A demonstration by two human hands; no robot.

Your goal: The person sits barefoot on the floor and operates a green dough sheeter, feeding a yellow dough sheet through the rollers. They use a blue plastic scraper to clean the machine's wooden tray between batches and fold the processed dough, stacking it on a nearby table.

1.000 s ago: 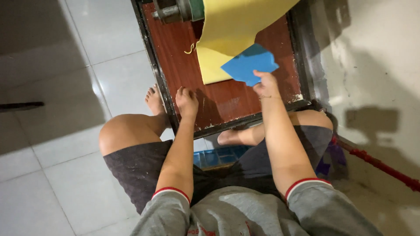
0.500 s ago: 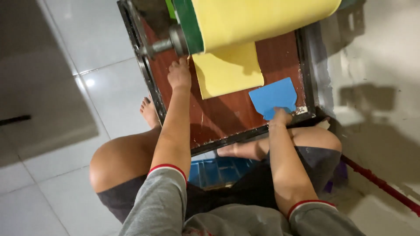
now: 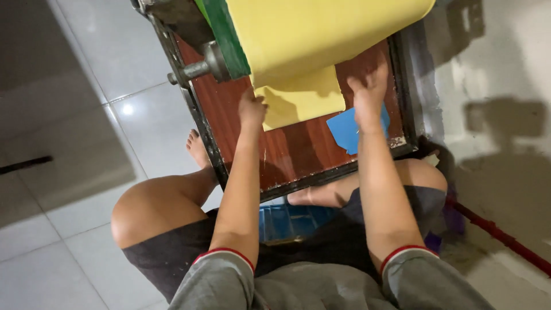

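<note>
A big yellow roll (image 3: 321, 34) overhangs the wooden board (image 3: 287, 155), hiding its far part; the left hand (image 3: 251, 109) pinches the yellow sheet's (image 3: 298, 103) edge; the right hand (image 3: 370, 95), fingers spread, presses on the blue card (image 3: 344, 132).

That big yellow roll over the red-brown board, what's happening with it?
A person sits on the floor at a red-brown wooden board in a dark metal frame. A wide roll of yellow sheet material hangs over it, with a yellow sheet end lying on the board. The left hand touches that sheet's left edge. The right hand is spread flat over a blue sheet piece beside it.
</note>
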